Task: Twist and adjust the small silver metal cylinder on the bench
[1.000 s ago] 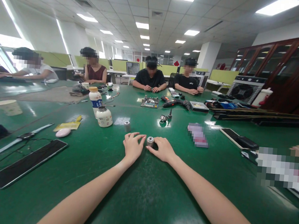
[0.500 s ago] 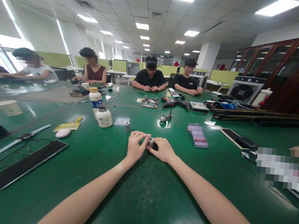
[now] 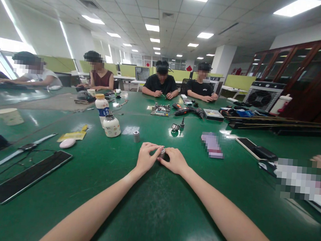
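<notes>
A second ago the left hand [image 3: 145, 157] lay flat at nine o'clock of the small metal cylinder [image 3: 162, 151], fingers spread and apart from it — now its fingertips curl over the cylinder's top, pinching it. The right hand [image 3: 175, 161] presses closer, so the cylinder is mostly hidden between both.

Both forearms are bare, with no sleeves, down to each hand [image 3: 145, 157].
</notes>
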The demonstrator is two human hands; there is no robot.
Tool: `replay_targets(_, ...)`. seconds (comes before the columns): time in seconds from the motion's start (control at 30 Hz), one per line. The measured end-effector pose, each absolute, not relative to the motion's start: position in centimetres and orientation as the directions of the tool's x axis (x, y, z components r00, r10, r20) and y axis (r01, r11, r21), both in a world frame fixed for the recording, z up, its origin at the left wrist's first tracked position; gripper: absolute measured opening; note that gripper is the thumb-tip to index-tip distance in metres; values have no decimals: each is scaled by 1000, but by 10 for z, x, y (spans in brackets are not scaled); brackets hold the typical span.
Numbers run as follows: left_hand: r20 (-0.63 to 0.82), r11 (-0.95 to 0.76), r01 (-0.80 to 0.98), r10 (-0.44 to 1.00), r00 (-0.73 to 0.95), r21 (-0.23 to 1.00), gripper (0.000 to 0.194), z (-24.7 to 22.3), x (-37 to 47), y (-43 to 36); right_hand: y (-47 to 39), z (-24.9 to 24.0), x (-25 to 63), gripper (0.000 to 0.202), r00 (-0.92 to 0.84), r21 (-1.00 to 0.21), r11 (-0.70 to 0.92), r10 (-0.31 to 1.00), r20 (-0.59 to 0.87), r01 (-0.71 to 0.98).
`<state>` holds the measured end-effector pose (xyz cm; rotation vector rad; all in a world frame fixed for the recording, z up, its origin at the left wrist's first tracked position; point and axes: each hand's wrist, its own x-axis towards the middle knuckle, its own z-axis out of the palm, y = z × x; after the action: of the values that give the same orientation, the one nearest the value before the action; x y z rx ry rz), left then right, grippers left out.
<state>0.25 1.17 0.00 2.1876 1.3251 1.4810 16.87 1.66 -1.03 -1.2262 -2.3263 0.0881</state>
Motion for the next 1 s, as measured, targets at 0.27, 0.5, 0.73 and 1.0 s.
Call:
replay_targets(0.27, 676, -593, 545, 734, 62, 593, 18, 3, 3, 9, 19, -12, 169, 39, -474, -268, 591, 788, 394, 761)
replay_targets(0.5, 661, -579, 562, 747, 75, 590, 15, 3, 3, 8, 18, -11, 169, 45, -464, -272, 589, 787, 407, 761)
replay_targets(0.73, 664, -583, 568, 743, 84, 580, 17, 2, 3, 10, 17, -11, 169, 41, -465, -272, 589, 788, 404, 761)
replay_targets(1.0, 764, -572, 650, 644, -22, 501, 17, 1, 3, 10, 17, -10, 169, 37, -475, -272, 595, 785, 398, 756)
